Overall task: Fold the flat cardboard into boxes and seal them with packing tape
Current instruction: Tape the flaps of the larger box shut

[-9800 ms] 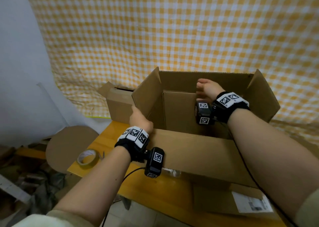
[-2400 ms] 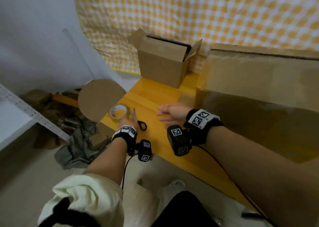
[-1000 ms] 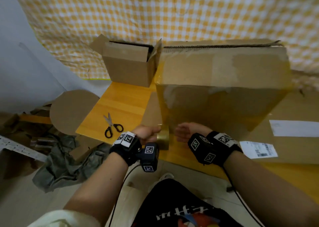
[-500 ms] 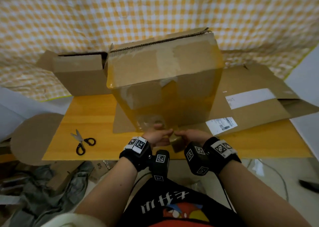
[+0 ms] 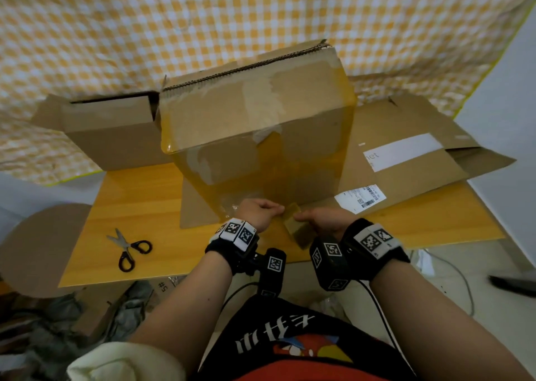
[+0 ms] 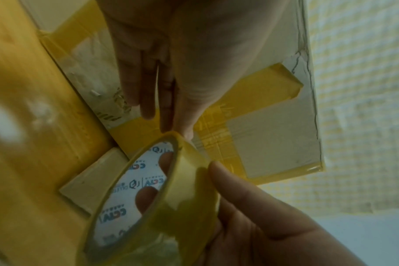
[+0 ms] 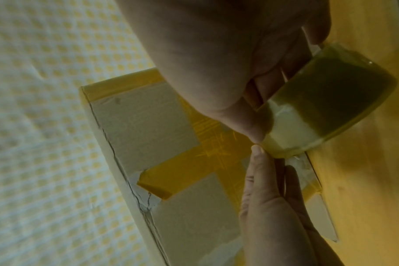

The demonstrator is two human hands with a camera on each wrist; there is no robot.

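Note:
A large cardboard box [image 5: 261, 137] stands on the wooden table [image 5: 139, 195], with yellowish tape crossing its near face [image 7: 194, 162]. My right hand [image 5: 319, 221] grips the packing tape roll [image 5: 295, 230] just in front of the box's bottom edge. Its fingers sit inside the core [image 6: 148, 196] and its thumb lies on the outer face [image 7: 257, 126]. My left hand [image 5: 278, 209] reaches over from the left. Its thumb and forefinger meet at the roll's rim [image 6: 176, 133]. The tape's loose end itself is too hard to make out.
Black-handled scissors [image 5: 129, 250] lie on the table to the left. A smaller open box [image 5: 113, 134] stands behind left, against the big one. Flat cardboard [image 5: 406, 148] with labels covers the table's right side. A round cardboard disc [image 5: 37, 235] sits beyond the left edge.
The roll was in my left hand a second ago. Both hands then met on it, and now my right hand holds it in front of the box. My view has swung right.

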